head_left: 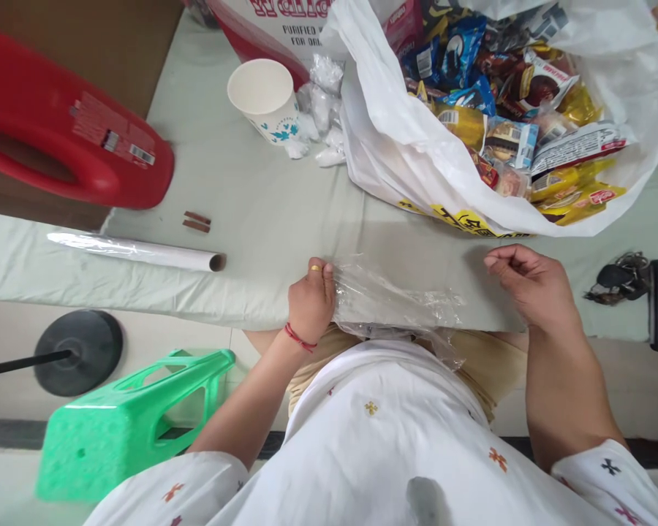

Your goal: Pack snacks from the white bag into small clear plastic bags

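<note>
My left hand (312,296) is closed at the table's front edge, with its thumb and fingers pinching a crumpled sheet of clear plastic film (389,296). The film stretches to the right, and part of it hangs over the edge above my lap. To the right of the film's visible end, my right hand (531,281) is closed in a pinch. Whether anything thin sits between those fingertips cannot be seen. Left of my left hand lies a film-wrapped roll (142,252) with a cardboard core. Two small brown strips (197,220) lie behind it.
A white plastic bag (384,161) full of packaged snacks stands at the back right. Near it are a paper cup (266,102) and film-wrapped bundles (323,109). A red jug (126,153) lies left; keys (617,277) lie right. A green stool (88,446) is below.
</note>
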`<state>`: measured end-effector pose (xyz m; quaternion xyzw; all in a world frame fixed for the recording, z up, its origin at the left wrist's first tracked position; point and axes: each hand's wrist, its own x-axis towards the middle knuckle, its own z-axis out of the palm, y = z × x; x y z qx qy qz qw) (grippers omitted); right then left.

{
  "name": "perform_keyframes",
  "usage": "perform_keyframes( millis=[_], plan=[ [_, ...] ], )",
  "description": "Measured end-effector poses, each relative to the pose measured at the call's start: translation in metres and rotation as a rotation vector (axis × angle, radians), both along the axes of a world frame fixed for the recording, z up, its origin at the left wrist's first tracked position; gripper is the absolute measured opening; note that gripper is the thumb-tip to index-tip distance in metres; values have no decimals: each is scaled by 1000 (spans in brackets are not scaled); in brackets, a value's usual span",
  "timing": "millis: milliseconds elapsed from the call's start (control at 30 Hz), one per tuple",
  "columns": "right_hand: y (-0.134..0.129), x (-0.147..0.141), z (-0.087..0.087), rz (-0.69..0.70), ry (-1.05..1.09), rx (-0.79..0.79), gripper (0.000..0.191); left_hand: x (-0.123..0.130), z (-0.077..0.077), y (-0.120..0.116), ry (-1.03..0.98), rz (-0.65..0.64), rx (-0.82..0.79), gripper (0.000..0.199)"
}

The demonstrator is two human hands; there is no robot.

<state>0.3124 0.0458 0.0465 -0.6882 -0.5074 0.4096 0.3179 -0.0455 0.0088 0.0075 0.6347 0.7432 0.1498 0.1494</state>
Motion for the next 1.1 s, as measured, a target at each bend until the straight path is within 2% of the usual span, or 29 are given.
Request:
perform_keyframes(
  millis=[67,200,267,333,400,500,600,700,800,867,933,1033,1100],
  plan=[
    [-1,-1,4,57,-61,-23,42,0,1,1,-1,1,-3,26],
    [-9,-17,6,330,-204,-106,48,2,2,1,21,5,-27,27],
    [-11,-25,3,428,-202,-158,45,2,2,1,32,7,-34,27],
    [-11,-30,0,461,-155,-179,43,2,2,1,31,9,-34,27],
    [-9,-30,-1,420,-103,-143,42,1,3,1,20,10,-29,27],
    [-5,-24,2,286,-90,-12,36,1,5,2,4,6,-33,26],
    [-4,-19,2,154,-245,188,29,1,6,3,18,-7,-59,27],
    [0,-18,-10,41,-480,375,29,4,9,5,65,-59,-109,28],
    [6,-19,-30,75,-625,353,30,7,11,8,141,-113,-171,30],
    [7,-19,-34,159,-643,281,28,10,11,10,187,-120,-208,29],
    [6,-22,-24,185,-610,268,28,11,11,11,219,-116,-230,30],
    [0,-36,7,187,-502,345,27,12,8,11,247,-111,-218,31],
    [0,-55,22,340,-415,340,27,12,6,10,256,-108,-198,31]
  ],
)
